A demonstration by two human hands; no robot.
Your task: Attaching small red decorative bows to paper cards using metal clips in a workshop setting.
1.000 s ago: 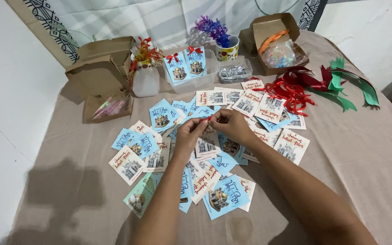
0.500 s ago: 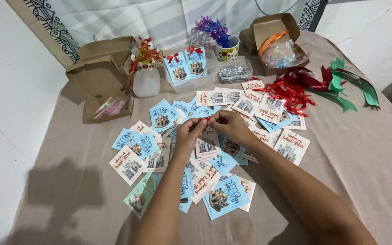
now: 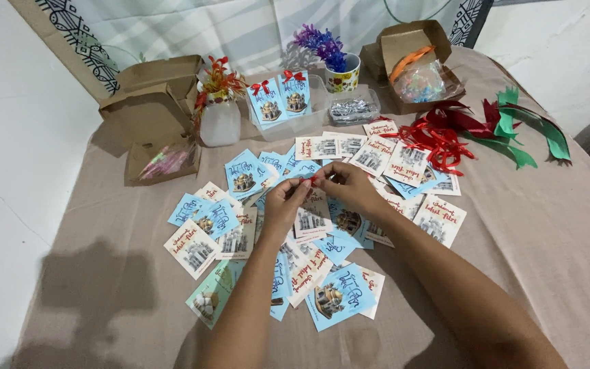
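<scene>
Pinching a small red ribbon piece (image 3: 315, 180) between both hands over the card-strewn bench (image 3: 554, 225) | left hand (image 3: 287, 203) fingertips closed on it | right hand (image 3: 347, 189) likewise | ribbon looks light, limp, slippery; best held near its ends.

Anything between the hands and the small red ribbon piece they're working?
Nothing visible. Left hand and right hand both pinch the red ribbon piece directly at their fingertips, above the scattered cards.
</scene>
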